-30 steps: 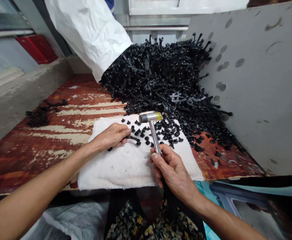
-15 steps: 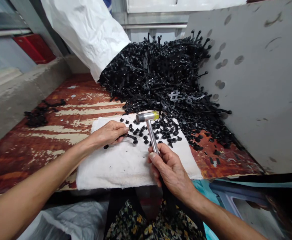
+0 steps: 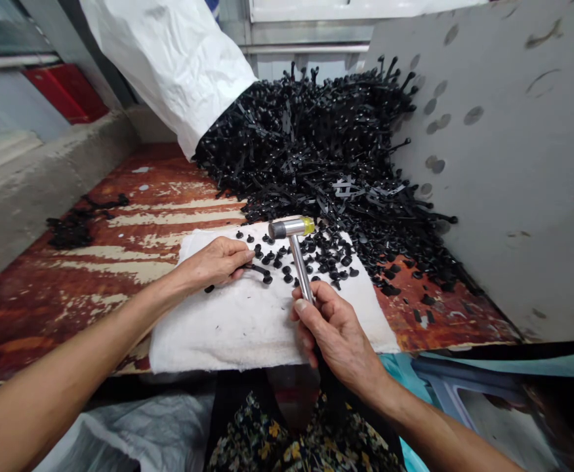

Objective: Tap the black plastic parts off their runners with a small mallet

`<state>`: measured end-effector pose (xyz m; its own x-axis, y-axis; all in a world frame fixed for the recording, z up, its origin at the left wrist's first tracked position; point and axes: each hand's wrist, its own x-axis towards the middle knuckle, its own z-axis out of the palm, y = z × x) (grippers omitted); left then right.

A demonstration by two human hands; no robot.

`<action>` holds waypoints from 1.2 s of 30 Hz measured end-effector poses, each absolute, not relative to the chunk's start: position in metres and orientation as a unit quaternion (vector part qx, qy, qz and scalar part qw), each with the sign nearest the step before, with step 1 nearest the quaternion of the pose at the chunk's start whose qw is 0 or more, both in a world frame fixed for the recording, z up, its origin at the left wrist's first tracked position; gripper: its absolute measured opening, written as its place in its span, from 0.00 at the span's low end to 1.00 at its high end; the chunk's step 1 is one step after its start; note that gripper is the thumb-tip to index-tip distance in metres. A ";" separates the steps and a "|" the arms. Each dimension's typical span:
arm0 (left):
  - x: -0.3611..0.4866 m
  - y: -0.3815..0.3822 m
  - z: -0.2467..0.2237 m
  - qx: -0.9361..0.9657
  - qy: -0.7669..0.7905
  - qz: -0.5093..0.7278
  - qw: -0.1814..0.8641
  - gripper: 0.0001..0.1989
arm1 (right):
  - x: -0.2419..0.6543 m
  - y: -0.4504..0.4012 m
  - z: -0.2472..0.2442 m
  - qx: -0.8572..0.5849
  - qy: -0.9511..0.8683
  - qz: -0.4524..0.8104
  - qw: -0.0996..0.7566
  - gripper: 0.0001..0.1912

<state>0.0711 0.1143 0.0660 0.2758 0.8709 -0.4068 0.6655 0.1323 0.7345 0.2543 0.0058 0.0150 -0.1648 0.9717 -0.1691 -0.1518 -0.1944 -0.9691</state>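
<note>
My left hand (image 3: 224, 260) is closed on a thin black plastic strip (image 3: 254, 267) with a round knob at each end, held low over a white cloth (image 3: 232, 328). In my right hand (image 3: 333, 321) is a mallet (image 3: 299, 259) with a metal shaft, gripped by the handle. The mallet's head, grey at one end and yellow at the other, is raised above the cloth. Several small black round caps with stems (image 3: 323, 255) lie scattered on the cloth around and beyond the mallet.
A big heap of black plastic parts (image 3: 306, 137) spills from a white sack (image 3: 173, 72) at the back. A grey board (image 3: 508, 183) stands on the right. On the worn red tabletop (image 3: 114, 275), a small black pile (image 3: 73, 229) lies at left.
</note>
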 end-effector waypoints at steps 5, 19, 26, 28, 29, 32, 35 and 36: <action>0.069 0.116 0.063 0.659 0.589 0.102 0.457 0.17 | 0.254 0.007 0.015 -0.456 -0.440 0.624 0.456 0.13; 0.066 0.120 0.058 0.656 0.578 0.114 0.471 0.16 | 0.255 0.007 0.015 -0.449 -0.434 0.631 0.461 0.11; 0.065 0.119 0.057 0.658 0.578 0.117 0.469 0.15 | 0.256 0.007 0.017 -0.446 -0.429 0.634 0.464 0.11; 0.065 0.119 0.056 0.657 0.576 0.117 0.471 0.15 | 0.256 0.007 0.017 -0.445 -0.429 0.634 0.465 0.11; 0.065 0.119 0.056 0.657 0.576 0.117 0.472 0.15 | 0.256 0.007 0.017 -0.445 -0.427 0.634 0.465 0.11; 0.065 0.119 0.057 0.658 0.577 0.114 0.470 0.16 | 0.256 0.007 0.018 -0.447 -0.423 0.636 0.465 0.11; 0.067 0.119 0.058 0.658 0.582 0.111 0.465 0.16 | 0.256 0.007 0.017 -0.445 -0.421 0.638 0.467 0.12; 0.068 0.119 0.058 0.659 0.583 0.111 0.462 0.17 | 0.256 0.007 0.017 -0.445 -0.421 0.638 0.467 0.12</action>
